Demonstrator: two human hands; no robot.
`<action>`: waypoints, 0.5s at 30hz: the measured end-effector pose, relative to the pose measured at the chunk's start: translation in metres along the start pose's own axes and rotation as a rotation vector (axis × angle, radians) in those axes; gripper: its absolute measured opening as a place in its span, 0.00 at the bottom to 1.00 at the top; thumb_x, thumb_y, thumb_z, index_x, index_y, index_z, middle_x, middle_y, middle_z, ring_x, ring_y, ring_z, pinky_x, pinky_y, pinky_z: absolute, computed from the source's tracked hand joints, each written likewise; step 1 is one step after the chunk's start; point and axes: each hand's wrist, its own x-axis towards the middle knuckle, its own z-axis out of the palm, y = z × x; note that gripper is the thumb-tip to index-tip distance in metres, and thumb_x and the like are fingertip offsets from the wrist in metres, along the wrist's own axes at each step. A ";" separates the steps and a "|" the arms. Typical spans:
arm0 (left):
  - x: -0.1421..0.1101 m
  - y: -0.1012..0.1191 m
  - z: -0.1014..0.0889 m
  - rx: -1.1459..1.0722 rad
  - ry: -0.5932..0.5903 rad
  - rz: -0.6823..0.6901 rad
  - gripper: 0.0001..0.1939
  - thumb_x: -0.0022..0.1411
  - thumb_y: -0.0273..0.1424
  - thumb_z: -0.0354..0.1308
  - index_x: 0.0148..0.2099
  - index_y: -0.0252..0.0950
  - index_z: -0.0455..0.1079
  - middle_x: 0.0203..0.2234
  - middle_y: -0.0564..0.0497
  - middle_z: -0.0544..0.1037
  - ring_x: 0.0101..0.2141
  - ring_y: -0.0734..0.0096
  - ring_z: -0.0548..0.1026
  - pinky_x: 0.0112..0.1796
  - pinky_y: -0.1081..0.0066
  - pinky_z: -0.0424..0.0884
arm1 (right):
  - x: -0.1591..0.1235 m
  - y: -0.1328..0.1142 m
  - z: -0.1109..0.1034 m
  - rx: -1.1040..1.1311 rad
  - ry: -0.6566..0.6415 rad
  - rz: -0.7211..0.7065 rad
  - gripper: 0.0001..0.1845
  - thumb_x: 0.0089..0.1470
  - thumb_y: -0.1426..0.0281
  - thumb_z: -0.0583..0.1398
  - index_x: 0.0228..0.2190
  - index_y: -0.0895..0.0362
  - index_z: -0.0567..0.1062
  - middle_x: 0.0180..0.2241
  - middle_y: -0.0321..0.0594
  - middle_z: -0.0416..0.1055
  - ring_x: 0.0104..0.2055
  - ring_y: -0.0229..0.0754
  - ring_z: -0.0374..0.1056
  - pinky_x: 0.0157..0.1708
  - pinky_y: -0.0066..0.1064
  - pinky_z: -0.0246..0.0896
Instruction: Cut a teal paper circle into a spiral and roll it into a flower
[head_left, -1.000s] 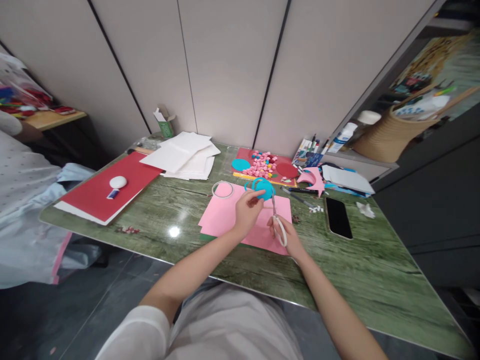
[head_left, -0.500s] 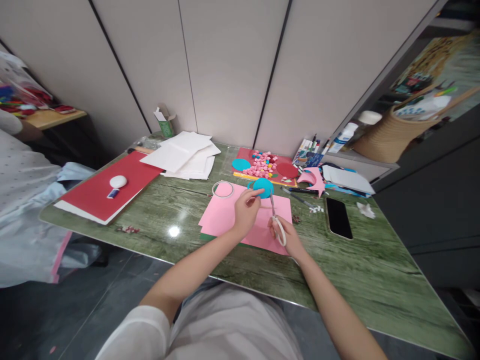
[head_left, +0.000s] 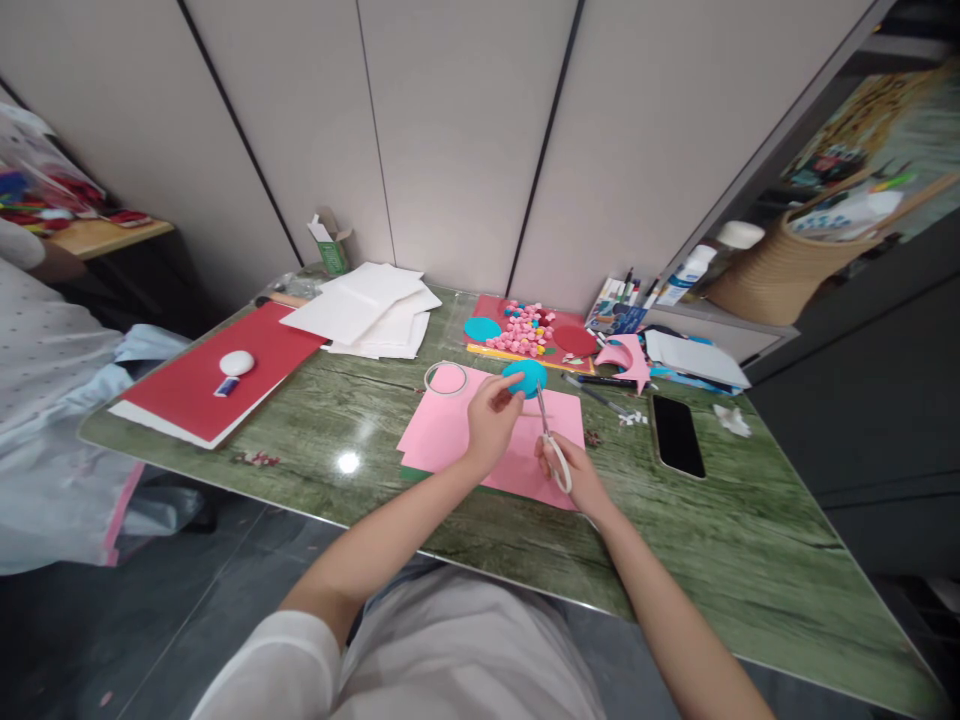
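The left hand [head_left: 491,415] pinches a blue paper disc [head_left: 525,378] just beyond its fingertips; the right hand [head_left: 562,462] grips white-handled scissors [head_left: 553,450], blades at the disc's near edge. If the disc turns unevenly, the blades could nick its curve or catch a left fingertip.

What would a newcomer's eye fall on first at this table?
Probably the round, bright blue paper in the left hand, beside white-handled metal scissors in the right hand. Behind them, a heap of small pink pieces stands out; at left, a large red rectangular sheet.
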 end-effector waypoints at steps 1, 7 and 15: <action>0.000 0.000 0.000 0.006 -0.005 0.009 0.13 0.52 0.30 0.55 0.42 0.36 0.70 0.35 0.47 0.70 0.35 0.73 0.69 0.35 0.73 0.66 | 0.000 -0.001 0.000 0.006 -0.003 -0.002 0.18 0.52 0.55 0.50 0.25 0.56 0.64 0.17 0.32 0.59 0.20 0.34 0.55 0.22 0.26 0.50; 0.000 0.001 0.000 0.048 -0.028 0.042 0.12 0.52 0.29 0.55 0.41 0.37 0.71 0.32 0.49 0.70 0.31 0.74 0.68 0.32 0.73 0.65 | 0.000 -0.002 0.000 0.018 0.002 -0.021 0.18 0.52 0.55 0.50 0.27 0.57 0.65 0.18 0.32 0.59 0.21 0.34 0.55 0.23 0.27 0.51; 0.000 0.002 0.000 0.061 -0.034 0.036 0.12 0.51 0.28 0.55 0.40 0.37 0.71 0.31 0.49 0.69 0.29 0.76 0.66 0.30 0.74 0.64 | 0.000 -0.001 0.002 0.019 0.021 -0.011 0.18 0.52 0.54 0.50 0.27 0.57 0.65 0.18 0.33 0.59 0.21 0.35 0.56 0.23 0.27 0.51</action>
